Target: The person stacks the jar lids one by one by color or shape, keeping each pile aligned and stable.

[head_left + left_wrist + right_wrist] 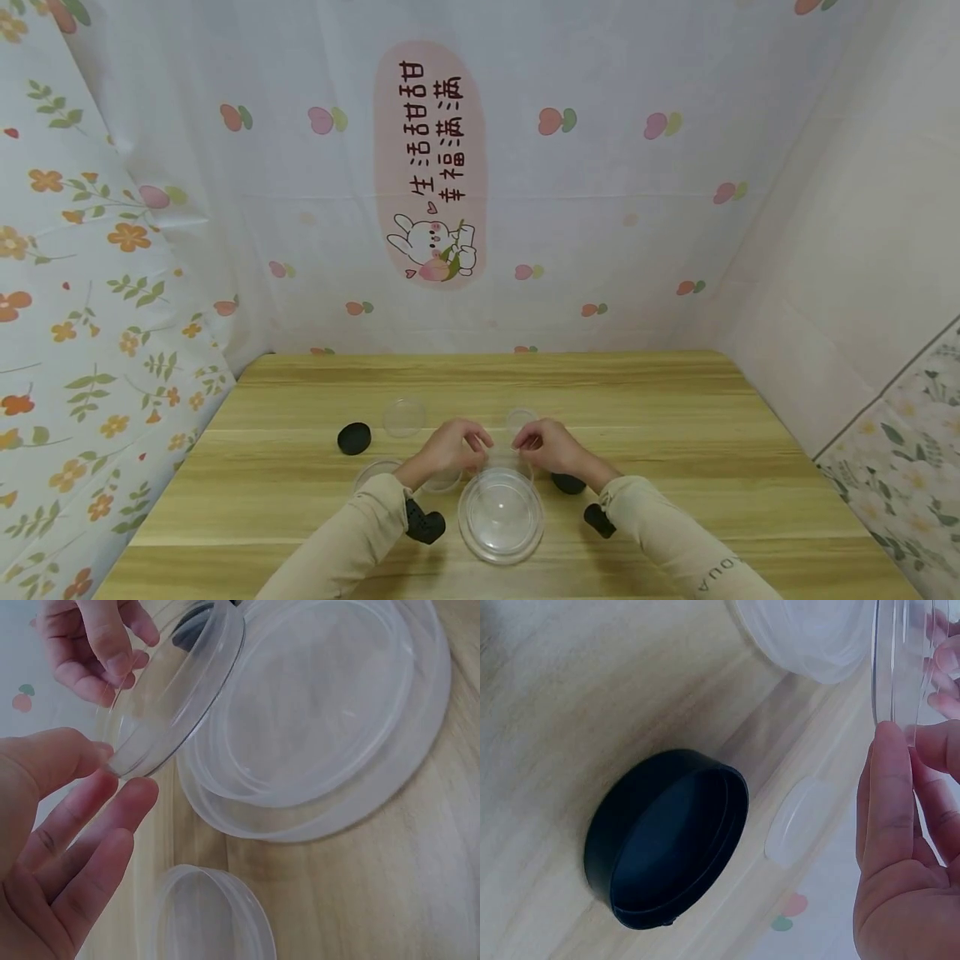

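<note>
**Clear disc pinched between two hands, and good luck seeing it from above**

So the clear shallow disc (180, 705) is up off the worktop (675, 400), between the left hand (453, 447) and the right hand (557, 447). Both sets of fingers pinch its rim, thumb against fingertips. From the head view it's a faint blur; the wrist views show it way better, though the right one cuts it off.

Nearest the person is a big clear container (501, 512), a smaller circle inside a wider rim. One piece or two nested? Can't tell. The left forearm partly covers a clear round piece (369, 475), and another (442, 482) is half behind the left hand. Two more, a faint clear lid (405, 417) and a small clear lid (520, 418), lie farther back.

The black cap (667, 840) by the right hand has its hollow side showing, inside too dark for detail. A second black cap (354, 438) sits far left.

Writing: the backdrop (600, 192) says 生活甜甜 / 幸福满满. The right sleeve (667, 525) has upside-down letters, maybe "QUA", start unclear.
</note>
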`<state>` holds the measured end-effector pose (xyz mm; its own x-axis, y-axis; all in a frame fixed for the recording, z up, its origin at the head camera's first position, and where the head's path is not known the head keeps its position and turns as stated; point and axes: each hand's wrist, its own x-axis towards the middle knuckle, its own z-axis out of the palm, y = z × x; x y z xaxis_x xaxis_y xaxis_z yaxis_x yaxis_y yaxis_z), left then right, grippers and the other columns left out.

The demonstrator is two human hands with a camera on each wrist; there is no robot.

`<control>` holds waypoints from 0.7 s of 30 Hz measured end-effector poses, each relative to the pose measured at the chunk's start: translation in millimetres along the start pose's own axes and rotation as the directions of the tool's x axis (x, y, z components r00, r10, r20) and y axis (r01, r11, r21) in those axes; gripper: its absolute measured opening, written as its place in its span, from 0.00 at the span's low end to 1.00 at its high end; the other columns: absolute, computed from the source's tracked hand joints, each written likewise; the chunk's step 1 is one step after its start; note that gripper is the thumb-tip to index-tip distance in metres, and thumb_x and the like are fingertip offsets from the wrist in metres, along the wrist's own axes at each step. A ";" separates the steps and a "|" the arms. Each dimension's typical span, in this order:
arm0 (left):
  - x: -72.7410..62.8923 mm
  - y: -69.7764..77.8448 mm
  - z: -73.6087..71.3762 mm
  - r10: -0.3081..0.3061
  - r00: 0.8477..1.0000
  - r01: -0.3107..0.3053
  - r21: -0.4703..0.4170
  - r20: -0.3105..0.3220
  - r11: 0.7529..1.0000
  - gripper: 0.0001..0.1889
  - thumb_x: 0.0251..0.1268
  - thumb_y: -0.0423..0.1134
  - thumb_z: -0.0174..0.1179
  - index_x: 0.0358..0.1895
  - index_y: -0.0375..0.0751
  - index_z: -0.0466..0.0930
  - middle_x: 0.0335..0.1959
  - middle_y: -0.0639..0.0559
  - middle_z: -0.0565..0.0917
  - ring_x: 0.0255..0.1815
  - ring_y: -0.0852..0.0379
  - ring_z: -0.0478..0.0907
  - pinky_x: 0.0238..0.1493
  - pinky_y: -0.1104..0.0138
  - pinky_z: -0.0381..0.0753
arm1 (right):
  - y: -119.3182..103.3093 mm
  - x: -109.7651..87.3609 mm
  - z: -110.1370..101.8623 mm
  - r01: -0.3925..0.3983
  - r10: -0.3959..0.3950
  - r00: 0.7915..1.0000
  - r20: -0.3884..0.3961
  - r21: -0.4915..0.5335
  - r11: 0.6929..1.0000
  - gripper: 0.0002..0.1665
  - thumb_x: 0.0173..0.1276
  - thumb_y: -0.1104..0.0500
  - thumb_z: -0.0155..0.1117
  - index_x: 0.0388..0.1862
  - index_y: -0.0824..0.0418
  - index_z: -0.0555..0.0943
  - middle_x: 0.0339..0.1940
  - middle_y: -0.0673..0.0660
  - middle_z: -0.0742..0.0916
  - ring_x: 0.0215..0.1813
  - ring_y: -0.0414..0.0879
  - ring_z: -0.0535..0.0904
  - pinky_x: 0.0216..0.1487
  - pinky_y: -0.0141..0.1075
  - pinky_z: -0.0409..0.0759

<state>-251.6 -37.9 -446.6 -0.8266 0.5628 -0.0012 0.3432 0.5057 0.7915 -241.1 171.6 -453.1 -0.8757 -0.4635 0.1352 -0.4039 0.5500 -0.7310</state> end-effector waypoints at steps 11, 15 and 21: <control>-8.1 -3.4 1.4 0.047 0.997 -0.047 -0.006 0.069 0.999 0.08 0.48 0.25 0.57 0.34 0.30 0.78 0.23 0.46 0.79 0.19 0.50 0.78 0.18 0.72 0.74 | -2.5 -5.1 5.0 -0.064 0.055 0.994 0.097 0.089 0.994 0.05 0.52 0.73 0.58 0.29 0.72 0.79 0.22 0.54 0.81 0.20 0.37 0.73 0.20 0.28 0.74; -10.5 -4.9 3.3 0.053 0.995 -0.054 0.005 0.085 0.999 0.09 0.47 0.25 0.58 0.35 0.32 0.78 0.23 0.46 0.78 0.21 0.58 0.75 0.21 0.72 0.73 | -4.2 -6.7 8.1 -0.082 0.072 0.991 0.110 0.089 0.993 0.05 0.52 0.74 0.58 0.28 0.70 0.79 0.22 0.53 0.80 0.21 0.37 0.73 0.20 0.28 0.75; -13.0 -5.8 5.4 0.073 0.990 -0.075 0.016 0.120 0.997 0.10 0.47 0.24 0.59 0.36 0.33 0.79 0.24 0.46 0.78 0.27 0.57 0.74 0.28 0.71 0.73 | -5.6 -11.4 11.1 -0.084 0.069 0.988 0.138 0.108 0.991 0.05 0.51 0.74 0.58 0.28 0.71 0.79 0.21 0.55 0.80 0.21 0.38 0.73 0.21 0.28 0.75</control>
<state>-240.5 -44.7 -454.5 -0.7400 0.6724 -0.0167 0.4113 0.4720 0.7798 -225.8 166.0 -458.0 -0.8568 -0.5156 -0.0087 -0.2981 0.5090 -0.8075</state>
